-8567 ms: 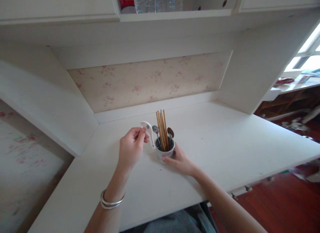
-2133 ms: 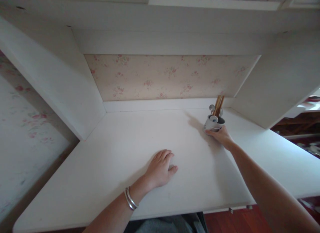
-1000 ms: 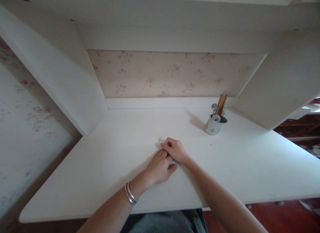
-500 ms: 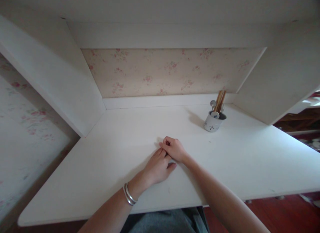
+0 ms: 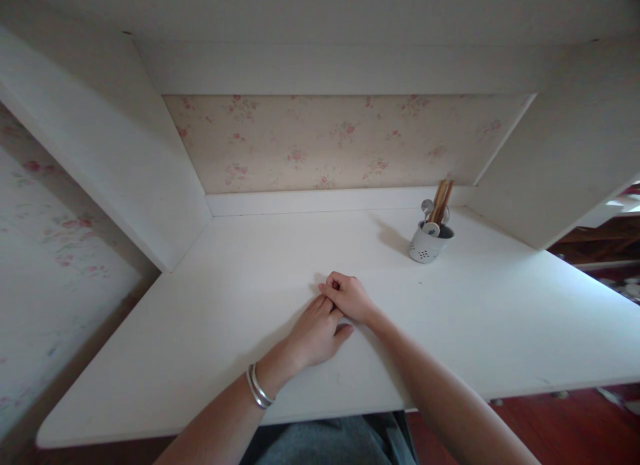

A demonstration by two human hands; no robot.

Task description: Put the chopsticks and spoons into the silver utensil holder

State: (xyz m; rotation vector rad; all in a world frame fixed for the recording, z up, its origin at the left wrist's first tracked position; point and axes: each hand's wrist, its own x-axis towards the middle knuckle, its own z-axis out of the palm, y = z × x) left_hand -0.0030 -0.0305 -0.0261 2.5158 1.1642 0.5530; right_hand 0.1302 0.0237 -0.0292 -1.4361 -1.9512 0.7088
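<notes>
My left hand [image 5: 314, 332] lies palm down on the white desk [image 5: 240, 285], its fingers stretched forward and its thumb apart. A silver bangle [image 5: 259, 387] circles that wrist. My right hand [image 5: 347, 296] is loosely curled, the fingers bent in and the thumb pointing left. It rests against the left fingertips, partly covering them. I see no object in either hand. Beyond my right hand stands a white perforated utensil holder [image 5: 425, 249]. Wooden chopsticks [image 5: 441, 202] and several spoons, one a metal spoon [image 5: 427, 206], stick up from it.
White side panels [image 5: 187, 205] and an overhead shelf [image 5: 345, 68] frame the desk. Floral wallpaper [image 5: 295, 142] covers the wall behind. The desk's front edge runs close to my lap [image 5: 325, 445]. Reddish flooring [image 5: 550, 428] shows at lower right.
</notes>
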